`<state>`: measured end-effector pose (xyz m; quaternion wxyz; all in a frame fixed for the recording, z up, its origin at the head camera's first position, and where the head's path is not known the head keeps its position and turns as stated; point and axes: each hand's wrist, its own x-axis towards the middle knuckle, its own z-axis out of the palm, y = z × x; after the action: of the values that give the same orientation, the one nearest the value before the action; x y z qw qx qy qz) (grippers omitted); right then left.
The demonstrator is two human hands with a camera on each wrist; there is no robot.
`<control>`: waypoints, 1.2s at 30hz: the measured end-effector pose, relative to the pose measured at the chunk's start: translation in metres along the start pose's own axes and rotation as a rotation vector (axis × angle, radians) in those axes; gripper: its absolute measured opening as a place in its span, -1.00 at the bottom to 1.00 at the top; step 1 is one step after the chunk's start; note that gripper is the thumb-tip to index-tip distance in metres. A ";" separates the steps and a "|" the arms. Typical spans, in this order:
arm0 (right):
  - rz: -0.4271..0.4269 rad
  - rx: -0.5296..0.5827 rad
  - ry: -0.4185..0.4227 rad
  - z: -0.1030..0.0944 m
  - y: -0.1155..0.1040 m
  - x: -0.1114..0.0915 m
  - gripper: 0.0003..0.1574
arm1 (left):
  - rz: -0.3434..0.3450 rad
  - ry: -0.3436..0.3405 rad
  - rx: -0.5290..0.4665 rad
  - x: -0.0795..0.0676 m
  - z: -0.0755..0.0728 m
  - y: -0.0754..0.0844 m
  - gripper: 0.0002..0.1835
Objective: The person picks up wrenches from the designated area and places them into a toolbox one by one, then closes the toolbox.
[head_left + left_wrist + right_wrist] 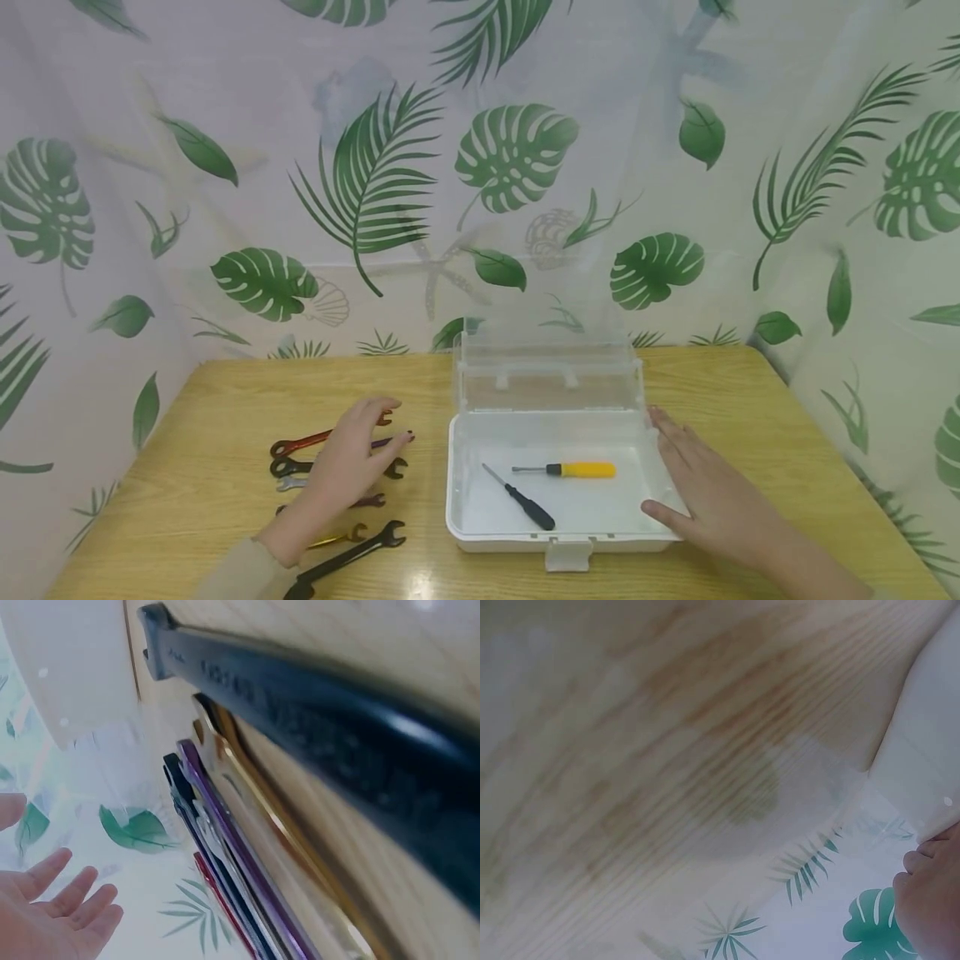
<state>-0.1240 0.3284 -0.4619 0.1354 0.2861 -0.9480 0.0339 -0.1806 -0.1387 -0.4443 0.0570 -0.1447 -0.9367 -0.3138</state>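
Note:
My left hand point(345, 458) hovers over a row of combination wrenches, fingers spread and loosely bent, holding nothing. A red wrench point(300, 443) and a black wrench point(303, 467) lie partly hidden beneath it. Closer to me are a gold wrench point(352, 533) and a large black wrench point(352, 557). The left wrist view also shows a purple wrench point(232, 840) and a silver wrench point(225, 851). My right hand point(712, 492) rests against the right wall of a white toolbox point(480, 543), fingers straight along its side and thumb at the rim.
Inside the toolbox lie a yellow-handled screwdriver point(588, 470) and a black screwdriver point(532, 507). Its clear lid point(551, 387) stands raised at the back, and the front latch point(567, 556) hangs down. Behind the wooden table point(240, 392) hangs a leaf-patterned cloth point(420, 317).

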 end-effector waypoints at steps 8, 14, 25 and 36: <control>0.027 0.005 -0.019 0.000 -0.001 -0.001 0.22 | -0.114 0.042 -0.101 -0.001 -0.010 -0.007 -0.53; 0.062 0.016 -0.056 -0.001 -0.002 -0.001 0.21 | -0.169 0.049 -0.135 -0.001 -0.018 -0.019 -0.55; 0.093 0.043 -0.076 -0.001 -0.003 -0.003 0.21 | -0.212 0.019 -0.200 0.008 -0.027 -0.044 -0.58; 0.072 0.054 -0.058 0.000 -0.002 -0.003 0.20 | -0.281 0.007 -0.251 0.012 -0.027 -0.067 -0.65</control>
<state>-0.1202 0.3283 -0.4630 0.0989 0.2562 -0.9599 0.0563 -0.2119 -0.2027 -0.4587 -0.0028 -0.0174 -0.9009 -0.4336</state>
